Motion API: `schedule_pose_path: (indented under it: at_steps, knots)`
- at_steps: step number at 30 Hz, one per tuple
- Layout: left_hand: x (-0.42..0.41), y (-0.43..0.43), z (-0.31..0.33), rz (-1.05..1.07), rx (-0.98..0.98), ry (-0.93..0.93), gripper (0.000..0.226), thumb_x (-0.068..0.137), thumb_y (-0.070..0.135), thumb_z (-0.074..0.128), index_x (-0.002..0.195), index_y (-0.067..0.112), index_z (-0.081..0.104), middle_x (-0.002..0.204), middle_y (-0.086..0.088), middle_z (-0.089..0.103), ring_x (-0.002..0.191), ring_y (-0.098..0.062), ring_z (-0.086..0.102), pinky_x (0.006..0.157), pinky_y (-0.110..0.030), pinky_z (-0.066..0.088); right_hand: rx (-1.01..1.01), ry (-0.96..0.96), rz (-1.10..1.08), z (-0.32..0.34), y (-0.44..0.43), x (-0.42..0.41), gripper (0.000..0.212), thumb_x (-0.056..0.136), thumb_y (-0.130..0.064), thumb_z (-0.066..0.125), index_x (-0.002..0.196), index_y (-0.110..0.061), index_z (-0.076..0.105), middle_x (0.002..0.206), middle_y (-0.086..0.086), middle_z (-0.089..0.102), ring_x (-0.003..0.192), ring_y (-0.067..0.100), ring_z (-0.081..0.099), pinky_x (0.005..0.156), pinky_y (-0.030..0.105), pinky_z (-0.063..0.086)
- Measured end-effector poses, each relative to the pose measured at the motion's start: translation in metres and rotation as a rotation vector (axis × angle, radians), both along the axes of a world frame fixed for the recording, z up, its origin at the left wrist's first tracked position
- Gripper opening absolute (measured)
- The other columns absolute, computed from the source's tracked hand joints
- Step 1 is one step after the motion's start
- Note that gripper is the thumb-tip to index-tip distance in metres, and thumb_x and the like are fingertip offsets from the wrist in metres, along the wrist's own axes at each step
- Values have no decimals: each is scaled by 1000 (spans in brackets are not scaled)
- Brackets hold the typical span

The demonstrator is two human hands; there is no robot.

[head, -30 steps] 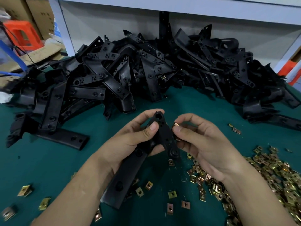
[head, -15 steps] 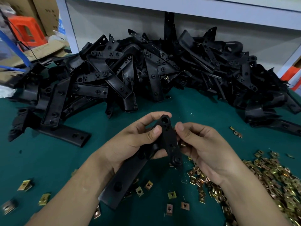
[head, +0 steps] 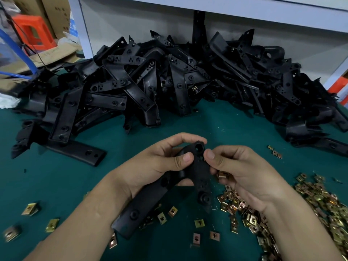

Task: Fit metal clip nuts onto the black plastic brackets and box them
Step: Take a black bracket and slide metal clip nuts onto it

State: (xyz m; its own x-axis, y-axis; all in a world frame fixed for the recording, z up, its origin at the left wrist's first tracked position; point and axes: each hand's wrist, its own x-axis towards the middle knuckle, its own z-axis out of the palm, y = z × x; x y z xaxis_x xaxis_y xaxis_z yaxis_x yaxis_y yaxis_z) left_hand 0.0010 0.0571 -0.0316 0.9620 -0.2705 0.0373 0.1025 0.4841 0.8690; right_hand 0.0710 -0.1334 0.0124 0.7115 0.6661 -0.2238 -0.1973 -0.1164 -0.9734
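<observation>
My left hand (head: 160,162) grips a black plastic bracket (head: 148,200) near its upper end, thumb across its face, above the green table. The bracket's long arm slants down to the left over my wrist. My right hand (head: 243,172) has its fingers curled and its thumb pressed against the bracket's right edge just below the top hole. A brass clip nut (head: 223,175) shows under its fingers beside the bracket. Whether another nut sits under the thumb is hidden.
A large heap of black brackets (head: 178,81) fills the back of the green table (head: 56,185). A pile of brass clip nuts (head: 320,208) lies at the right, with loose ones scattered in front. One bracket (head: 75,149) lies flat at the left. Cardboard boxes stand far left.
My right thumb has slid up along the bracket's edge toward the top hole. The clip nut seen at my fingertips a second ago is now hidden. The left hand keeps its grip.
</observation>
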Motion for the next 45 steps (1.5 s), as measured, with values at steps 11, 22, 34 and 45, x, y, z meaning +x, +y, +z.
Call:
schedule_pose_path:
  at_steps: [11,22,34,45]
  knots:
    - [-2,0,-4,-27,190,-30,35,92,20,64,127,21,62,108,-4,72,100,-17,70,75,-26,58,-81,23,81,-11,0,2,23,57,-38,84,63,-18,75,60,2,62,54,7,53,45,15,38]
    - [12,10,-1,351,-181,299,23,78,20,75,101,20,75,116,-13,65,93,-24,68,68,-30,59,168,271,-319,-29,6,16,35,77,-27,71,101,-2,76,106,12,76,89,16,75,73,19,58]
    - [11,18,0,483,-284,340,11,78,18,75,89,18,72,89,-6,70,74,-16,72,64,-28,58,-540,-813,10,-49,11,10,21,86,-39,76,105,-41,67,103,-25,55,94,-11,50,72,1,35]
    - [10,15,4,454,-251,319,27,82,19,71,108,17,65,91,-5,70,75,-15,71,65,-28,58,-340,-755,-70,-44,13,8,18,93,-14,68,88,-31,64,85,-16,67,82,1,62,70,10,45]
